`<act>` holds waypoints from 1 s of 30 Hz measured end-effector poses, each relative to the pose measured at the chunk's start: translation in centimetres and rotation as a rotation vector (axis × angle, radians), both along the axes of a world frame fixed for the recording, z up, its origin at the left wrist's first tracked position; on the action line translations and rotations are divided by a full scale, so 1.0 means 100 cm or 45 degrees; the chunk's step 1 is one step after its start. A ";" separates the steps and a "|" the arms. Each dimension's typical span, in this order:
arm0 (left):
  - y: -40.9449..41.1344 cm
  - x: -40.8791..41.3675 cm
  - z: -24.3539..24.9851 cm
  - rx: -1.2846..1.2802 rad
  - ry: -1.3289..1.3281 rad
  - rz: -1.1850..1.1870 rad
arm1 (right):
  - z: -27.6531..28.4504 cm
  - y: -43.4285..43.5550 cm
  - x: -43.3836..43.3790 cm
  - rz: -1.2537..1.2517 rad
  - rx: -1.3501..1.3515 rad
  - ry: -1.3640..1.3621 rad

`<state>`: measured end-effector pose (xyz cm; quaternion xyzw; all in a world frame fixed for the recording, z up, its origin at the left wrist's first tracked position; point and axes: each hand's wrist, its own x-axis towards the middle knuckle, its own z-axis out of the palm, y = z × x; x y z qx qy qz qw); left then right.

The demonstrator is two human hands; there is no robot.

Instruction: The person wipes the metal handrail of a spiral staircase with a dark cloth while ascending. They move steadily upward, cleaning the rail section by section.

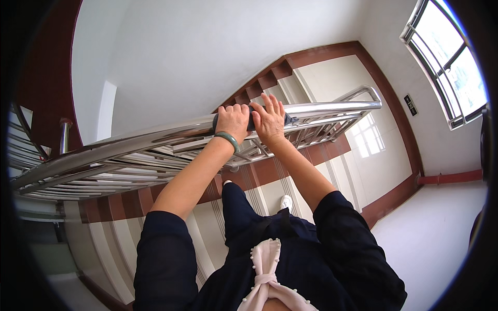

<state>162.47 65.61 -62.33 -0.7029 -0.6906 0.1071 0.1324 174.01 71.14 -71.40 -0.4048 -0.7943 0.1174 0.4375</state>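
A dark cloth [251, 124] is wrapped over the shiny metal handrail [330, 107] of a staircase. My left hand [232, 123], with a green bangle at the wrist, curls its fingers over the cloth and the rail. Just to its right, my right hand [269, 121] lies on the cloth with its fingers stretched out and partly apart. A loose end of the cloth sticks out past the right hand. The underside of the rail beneath both palms is hidden.
Pale stair treads [206, 241] with red-brown edging run under me. A tiled landing [383, 171] lies at the right. Metal balusters [128, 171] fill the space below the rail. A barred window [447, 62], an exit sign [410, 105] and a red pipe [451, 178] are on the walls.
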 end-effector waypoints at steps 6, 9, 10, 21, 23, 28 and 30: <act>0.021 0.022 -0.019 -0.034 -0.020 -0.017 | -0.015 0.017 0.025 0.018 -0.073 -0.060; 0.034 0.035 -0.027 -0.056 -0.026 -0.025 | -0.023 0.029 0.037 -0.011 -0.097 -0.079; 0.037 0.039 -0.031 -0.054 -0.028 -0.018 | -0.028 0.032 0.041 -0.014 -0.105 -0.080; 0.023 0.020 -0.052 0.235 0.018 -0.132 | -0.033 0.008 0.032 0.006 0.023 -0.227; 0.004 0.003 -0.035 0.228 0.083 -0.123 | -0.026 -0.003 0.012 0.086 0.036 -0.134; -0.063 -0.070 0.007 0.305 0.106 -0.067 | 0.032 -0.045 -0.053 0.399 0.198 -0.148; -0.088 -0.097 0.023 0.362 0.118 -0.072 | 0.054 -0.057 -0.075 0.543 0.228 -0.172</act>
